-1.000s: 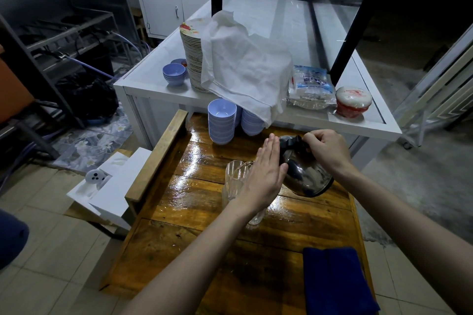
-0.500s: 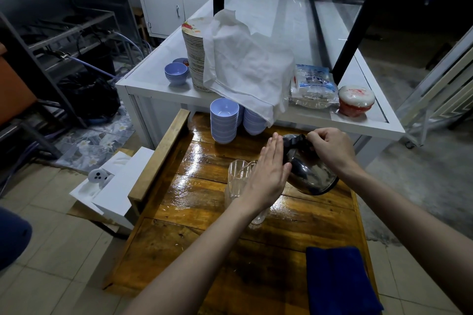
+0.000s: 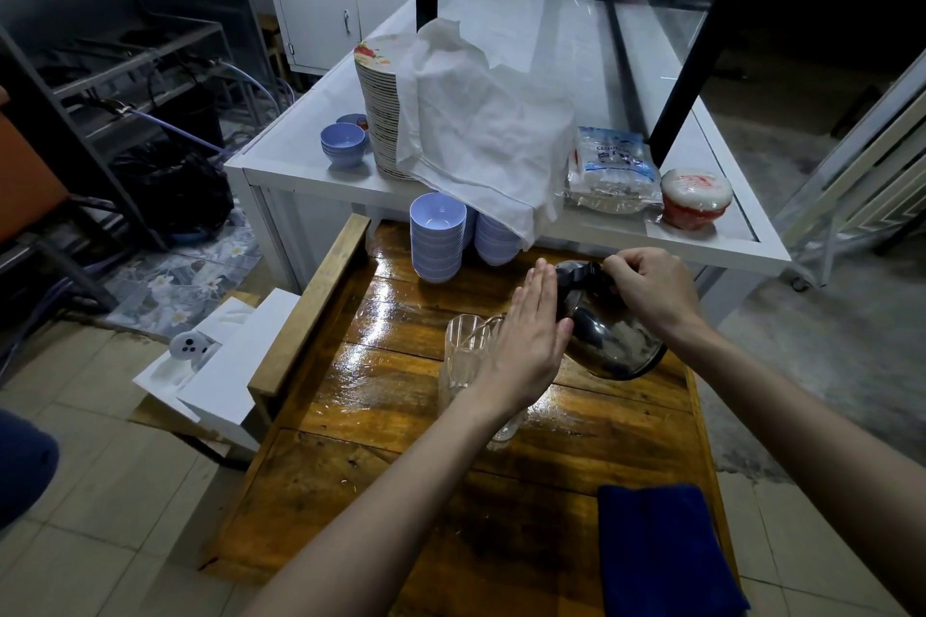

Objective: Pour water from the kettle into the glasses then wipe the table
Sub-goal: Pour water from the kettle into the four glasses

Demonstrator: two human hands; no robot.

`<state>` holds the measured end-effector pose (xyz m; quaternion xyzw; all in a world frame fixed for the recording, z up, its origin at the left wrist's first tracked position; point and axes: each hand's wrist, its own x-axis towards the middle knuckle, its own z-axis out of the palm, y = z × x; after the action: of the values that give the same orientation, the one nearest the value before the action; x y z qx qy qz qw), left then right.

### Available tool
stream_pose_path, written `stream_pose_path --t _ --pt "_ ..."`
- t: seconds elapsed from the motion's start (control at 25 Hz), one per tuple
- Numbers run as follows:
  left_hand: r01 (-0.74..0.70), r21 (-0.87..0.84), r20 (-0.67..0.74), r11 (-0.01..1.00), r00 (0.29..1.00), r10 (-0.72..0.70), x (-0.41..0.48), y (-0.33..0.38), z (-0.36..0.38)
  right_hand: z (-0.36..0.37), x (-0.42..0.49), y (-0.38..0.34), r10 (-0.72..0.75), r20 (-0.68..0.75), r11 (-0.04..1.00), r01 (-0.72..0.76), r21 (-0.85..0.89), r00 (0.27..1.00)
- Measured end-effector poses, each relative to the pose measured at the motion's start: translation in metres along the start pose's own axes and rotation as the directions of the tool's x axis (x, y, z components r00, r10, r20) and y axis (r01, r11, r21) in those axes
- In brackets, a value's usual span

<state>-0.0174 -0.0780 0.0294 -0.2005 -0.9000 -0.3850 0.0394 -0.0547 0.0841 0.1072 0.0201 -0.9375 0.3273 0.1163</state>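
Observation:
A shiny metal kettle (image 3: 614, 341) with a black lid hangs tilted to the left above the wet wooden table (image 3: 401, 366). My right hand (image 3: 651, 288) grips its black handle at the top. My left hand (image 3: 526, 346) lies flat with fingers straight against the kettle's left side, near the spout. Just below and left stand clear glasses (image 3: 466, 356), partly hidden behind my left hand; a thin stream runs from the spout into one. A folded dark blue cloth (image 3: 661, 551) lies on the table's near right corner.
Two stacks of pale blue bowls (image 3: 436, 241) stand at the table's far edge. Behind is a white counter (image 3: 280, 170) with a tall stack of plates (image 3: 381, 110) under a white cloth (image 3: 481, 130), more blue bowls, a plastic packet and a red-lidded tub (image 3: 696, 195). White boxes (image 3: 220, 371) sit left of the table.
Both hands and the kettle have hardly moved; the kettle stays tilted over the glasses. The camera has shifted slightly.

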Motion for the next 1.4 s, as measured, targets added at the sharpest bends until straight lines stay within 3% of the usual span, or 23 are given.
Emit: stream_pose_path --t 0.48,0.8,1.12,1.4 --pt "0.008 0.015 -0.001 1.0 1.0 -0.008 0.0 0.0 0.004 0.001 0.0 0.004 -0.007 0.015 1.0 0.007 0.003 1.0" --pt "-0.028 0.014 -0.01 1.0 1.0 0.028 0.006 0.008 -0.003 -0.001 -0.005 0.021 0.164 0.028 0.968 -0.166 0.19 0.986" --pt "-0.156 0.142 0.1 0.977 0.985 0.143 0.03 0.025 0.008 0.0 -0.023 0.068 0.39 0.069 0.764 -0.364 0.532 0.918" --pt "-0.342 0.32 0.351 0.884 0.909 0.225 0.068 0.034 0.056 0.008 -0.04 0.124 0.657 0.099 0.469 -0.507 0.723 0.747"
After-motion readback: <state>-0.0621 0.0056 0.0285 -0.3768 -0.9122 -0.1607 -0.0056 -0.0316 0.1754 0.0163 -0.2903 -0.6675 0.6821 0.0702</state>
